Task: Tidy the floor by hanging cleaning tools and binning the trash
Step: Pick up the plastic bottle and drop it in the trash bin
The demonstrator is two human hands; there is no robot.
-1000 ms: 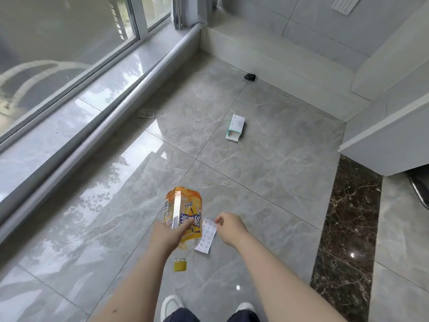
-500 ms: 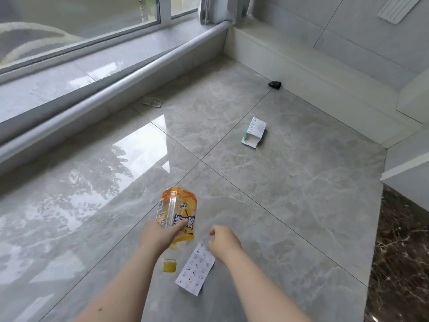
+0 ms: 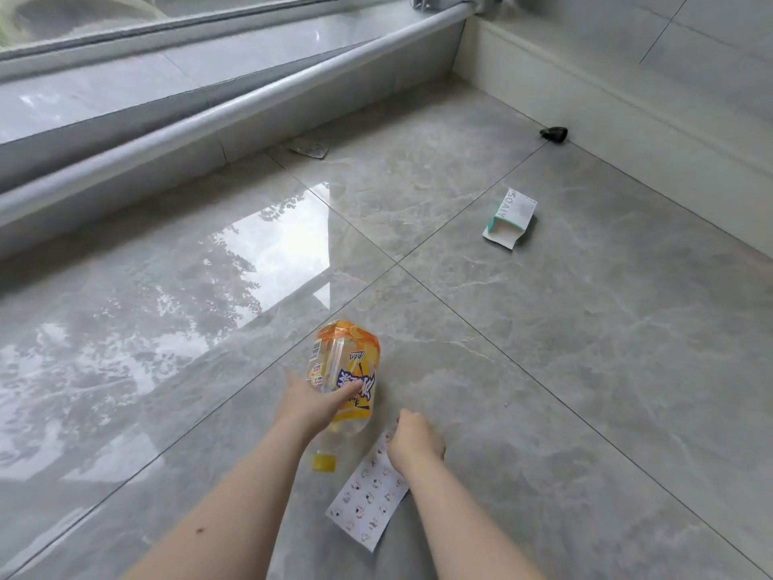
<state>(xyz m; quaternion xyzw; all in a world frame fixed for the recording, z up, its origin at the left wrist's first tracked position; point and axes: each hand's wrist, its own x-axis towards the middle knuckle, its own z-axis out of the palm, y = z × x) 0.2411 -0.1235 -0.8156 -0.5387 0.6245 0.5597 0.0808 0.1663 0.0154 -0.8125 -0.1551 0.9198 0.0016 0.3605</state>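
My left hand [image 3: 311,401] grips an empty plastic bottle [image 3: 347,362] with an orange label, held upside down so its yellow cap [image 3: 324,462] points at the floor. My right hand [image 3: 412,439] pinches the top edge of a white sticker sheet [image 3: 368,502] printed with small figures, which hangs below the hand. Farther ahead on the grey tiles lies an opened white and teal carton [image 3: 510,217]. A flat silvery wrapper [image 3: 310,147] rests by the window sill base. A small black object [image 3: 554,133] sits against the right wall's base.
A raised sill with a rounded metal rail [image 3: 234,113] runs along the left under the window. A low white ledge [image 3: 627,102] lines the far right wall. Glossy grey floor tiles [image 3: 585,349] stretch between them.
The view has moved forward and swung left, bringing the carton and black object closer. The sticker sheet now hangs longer below my right hand. Both hands keep their grips.
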